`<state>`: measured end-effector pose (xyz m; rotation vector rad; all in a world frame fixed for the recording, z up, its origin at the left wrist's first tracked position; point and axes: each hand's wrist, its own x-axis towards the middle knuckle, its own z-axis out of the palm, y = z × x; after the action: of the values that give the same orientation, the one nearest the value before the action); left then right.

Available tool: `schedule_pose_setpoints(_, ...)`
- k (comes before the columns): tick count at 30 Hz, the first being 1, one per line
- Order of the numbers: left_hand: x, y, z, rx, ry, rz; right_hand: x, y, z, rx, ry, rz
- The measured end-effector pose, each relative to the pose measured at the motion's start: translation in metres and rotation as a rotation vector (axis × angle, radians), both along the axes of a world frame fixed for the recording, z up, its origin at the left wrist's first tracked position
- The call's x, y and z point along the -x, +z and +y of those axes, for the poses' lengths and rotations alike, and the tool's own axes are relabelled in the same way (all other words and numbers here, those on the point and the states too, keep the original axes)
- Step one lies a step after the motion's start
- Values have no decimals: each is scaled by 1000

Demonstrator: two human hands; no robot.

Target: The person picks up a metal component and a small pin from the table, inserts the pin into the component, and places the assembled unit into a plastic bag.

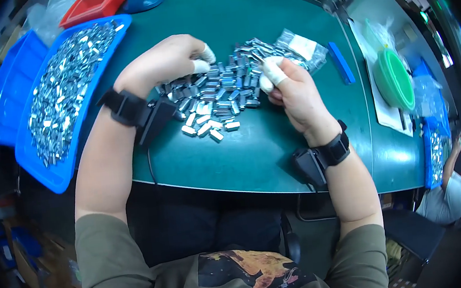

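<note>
A pile of small shiny metal blocks lies on the green table in front of me. My left hand bends over the pile's far left side, white covers on its thumb and index finger. A gap shows between those two tips, which are close to the blocks; its other fingers are partly hidden. On the pile's right side my right hand is closed in a pinch, also with white-covered fingertips. A small metal piece pokes out at its fingertips, mostly hidden by them.
At the left stands a blue tray full of similar metal pieces, beside another blue tray and a red one. A clear bag, a blue bar and a green basin are at the right. Another person sits far right.
</note>
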<state>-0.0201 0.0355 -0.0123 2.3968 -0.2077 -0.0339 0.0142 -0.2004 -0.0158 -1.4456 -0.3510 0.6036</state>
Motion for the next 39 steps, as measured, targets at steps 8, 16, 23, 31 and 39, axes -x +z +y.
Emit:
schedule_pose_setpoints(8, -5, 10, -10, 52, 131, 32, -6, 1, 1, 4, 63, -102)
schedule_pose_setpoints(16, 1, 12, -49, 1152, 16, 221, -10, -8, 0, -57, 99, -187)
schedule_pose_setpoints(23, 5, 13, -59, 1006, -32, 145, -13, -13, 0, -92, 87, -182)
schedule_pose_setpoints(31, 6, 11, -66, 839, 39, -25, -12, -13, 2, 11, -29, -459)
schedule_pose_setpoints(39, 10, 13, -69, 559, -107, -167, -10, 4, -12, -29, 229, 213)
